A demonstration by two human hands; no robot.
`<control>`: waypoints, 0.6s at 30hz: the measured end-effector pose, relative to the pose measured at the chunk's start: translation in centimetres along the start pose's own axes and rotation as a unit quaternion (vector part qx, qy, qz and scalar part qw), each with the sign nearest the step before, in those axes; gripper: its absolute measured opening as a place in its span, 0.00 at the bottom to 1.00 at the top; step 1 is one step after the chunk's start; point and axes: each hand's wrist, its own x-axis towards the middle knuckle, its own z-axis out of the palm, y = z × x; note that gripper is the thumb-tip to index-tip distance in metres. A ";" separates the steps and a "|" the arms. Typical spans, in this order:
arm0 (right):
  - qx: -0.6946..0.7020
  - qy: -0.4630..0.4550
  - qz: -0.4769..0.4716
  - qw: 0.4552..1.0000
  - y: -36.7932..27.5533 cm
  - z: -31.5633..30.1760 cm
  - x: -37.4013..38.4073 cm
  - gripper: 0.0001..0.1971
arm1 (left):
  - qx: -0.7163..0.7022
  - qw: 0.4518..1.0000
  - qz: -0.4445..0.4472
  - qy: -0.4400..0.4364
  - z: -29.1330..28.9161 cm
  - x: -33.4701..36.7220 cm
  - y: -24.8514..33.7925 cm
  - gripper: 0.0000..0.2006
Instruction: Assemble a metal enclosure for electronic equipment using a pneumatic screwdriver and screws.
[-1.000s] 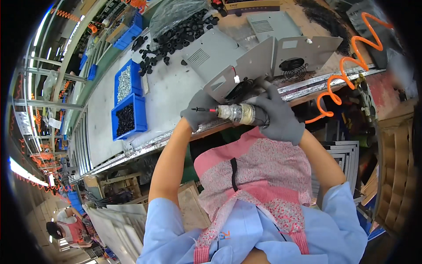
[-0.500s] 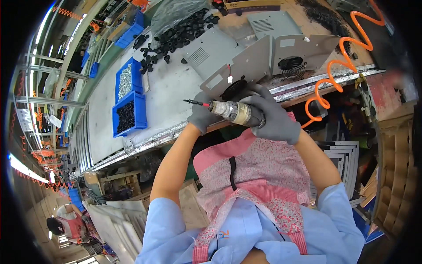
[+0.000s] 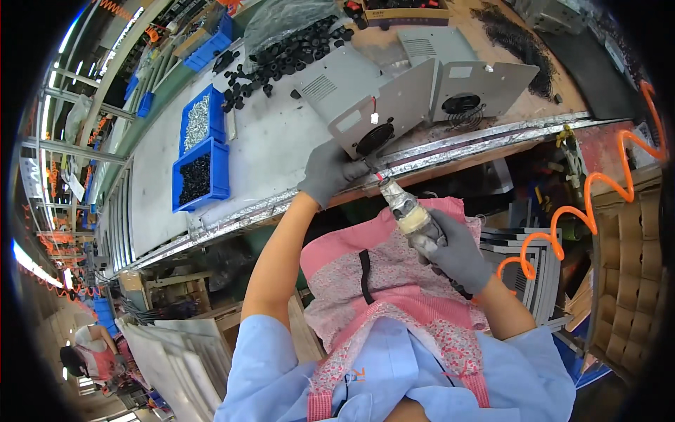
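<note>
My right hand (image 3: pixel 460 257), in a grey glove, is wrapped round a pneumatic screwdriver (image 3: pixel 408 214) with a worn, taped body. The tool points up and left, its tip close to my left fingertips. At the bench edge my gloved left hand (image 3: pixel 327 174) has its fingers drawn together; whatever they hold is hidden. Just beyond those fingers stands a grey sheet-metal housing (image 3: pixel 348 88) with a round black fan (image 3: pixel 375 139) and a short wire with a white connector (image 3: pixel 374 118). A second grey housing (image 3: pixel 481 84) stands to its right, also with a black fan (image 3: pixel 462 103).
Blue bins hold black screws (image 3: pixel 195 179) and silver screws (image 3: pixel 197 123) at left. Black knobs (image 3: pixel 281 63) lie heaped behind, near a plastic bag (image 3: pixel 281 21). An orange coiled hose (image 3: pixel 594 200) hangs at right. Another person (image 3: pixel 95 359) is far off at lower left.
My right hand has swung the screwdriver down and right, turning its tip from leftward to up toward the bench edge. My left hand's fingers now reach toward that tip. The hose has shifted right.
</note>
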 end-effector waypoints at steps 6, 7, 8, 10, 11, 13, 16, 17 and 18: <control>-0.036 0.021 0.004 0.999 -0.2 0.3 0.8 0.22 | -0.011 1.000 -0.025 -0.003 -0.4 -0.1 1.0 0.22; -0.046 0.017 0.006 0.999 -0.3 0.3 1.0 0.22 | -0.001 1.000 -0.023 -0.004 -0.4 -0.1 1.0 0.22; -0.007 0.004 0.021 1.000 -0.6 0.5 0.9 0.22 | -0.005 0.999 -0.032 -0.002 -0.3 -0.2 1.0 0.22; 0.069 -0.025 0.055 0.996 -1.7 0.9 0.4 0.22 | -0.014 0.999 -0.050 0.003 -0.1 -0.4 0.9 0.23; 0.138 -0.042 0.078 0.986 -2.1 1.1 0.0 0.25 | -0.012 0.998 -0.060 0.005 0.0 -0.4 0.8 0.23; 0.271 -0.074 0.126 0.952 -2.7 1.5 -0.7 0.30 | -0.009 0.997 -0.082 0.011 0.4 -0.4 0.7 0.23; 0.360 -0.110 0.146 0.915 -3.6 2.1 -1.0 0.34 | -0.037 0.995 -0.086 0.017 0.5 -0.5 0.7 0.23; 0.350 -0.104 0.143 0.920 -3.7 2.2 -1.0 0.34 | -0.026 0.996 -0.085 0.018 0.5 -0.4 0.9 0.23; 0.341 -0.100 0.139 0.924 -3.7 2.2 -1.0 0.34 | -0.014 0.996 -0.083 0.018 0.3 -0.4 1.2 0.24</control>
